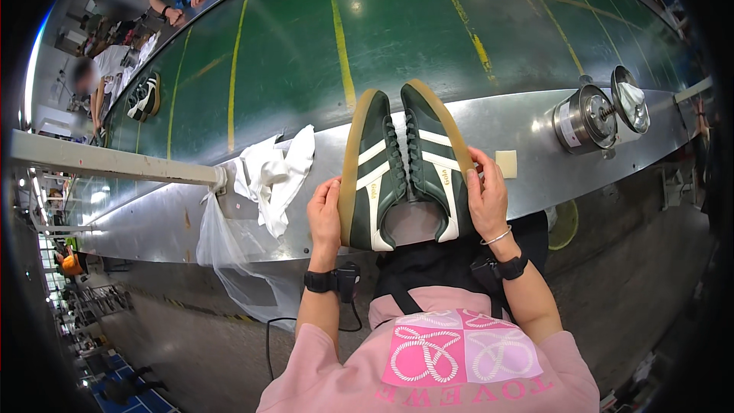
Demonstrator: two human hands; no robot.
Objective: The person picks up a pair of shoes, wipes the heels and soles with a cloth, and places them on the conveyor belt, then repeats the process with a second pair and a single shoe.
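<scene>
Left hand (pixel 325 214) and right hand (pixel 487 197) clamp a pair of dark green leather sneakers with white stripes and gum soles (pixel 404 172), fingers curled on outer soles, over steel bench (pixel 535 126).

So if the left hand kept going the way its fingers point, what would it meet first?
Probably nothing new: the left hand already grips the left dark green shoe. Past it lies bare metal table, then the green conveyor belt; depth unclear.

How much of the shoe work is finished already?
The pair of dark green shoes looks fully made: gum soles, white stripes and laces are on. Right now the left hand and right hand hold them side by side over the metal bench. They haven't gone onto the green belt, where another pair already sits.
</scene>
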